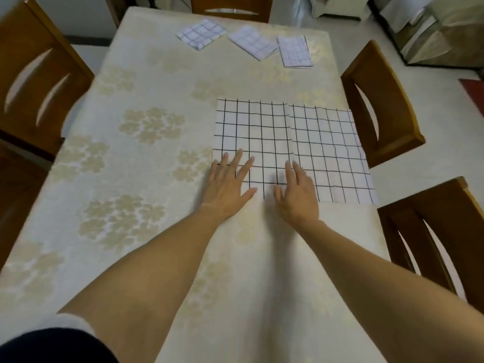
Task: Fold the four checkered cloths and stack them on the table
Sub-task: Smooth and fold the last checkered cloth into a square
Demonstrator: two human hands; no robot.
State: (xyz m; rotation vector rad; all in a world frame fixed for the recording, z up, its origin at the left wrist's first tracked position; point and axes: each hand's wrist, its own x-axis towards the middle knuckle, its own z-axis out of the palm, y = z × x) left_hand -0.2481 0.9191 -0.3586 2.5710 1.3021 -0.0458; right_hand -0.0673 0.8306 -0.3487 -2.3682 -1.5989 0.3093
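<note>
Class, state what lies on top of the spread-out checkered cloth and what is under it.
The left hand and right hand lie flat, fingers straight, on the spread-out checkered cloth. Under it is the flowered tablecloth; anything else beneath is covered.

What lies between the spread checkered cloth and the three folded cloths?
Head view: only bare flowered tablecloth between the spread cloth and the folded cloths.

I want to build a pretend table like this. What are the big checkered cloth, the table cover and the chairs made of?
The big checkered cloth looks like thin woven fabric, matte, with soft creases. The table cover seems textured cloth or vinyl, faintly shiny, with beige flowers; I cannot tell which. The chairs look like brown wood with a glossy varnish.
</note>
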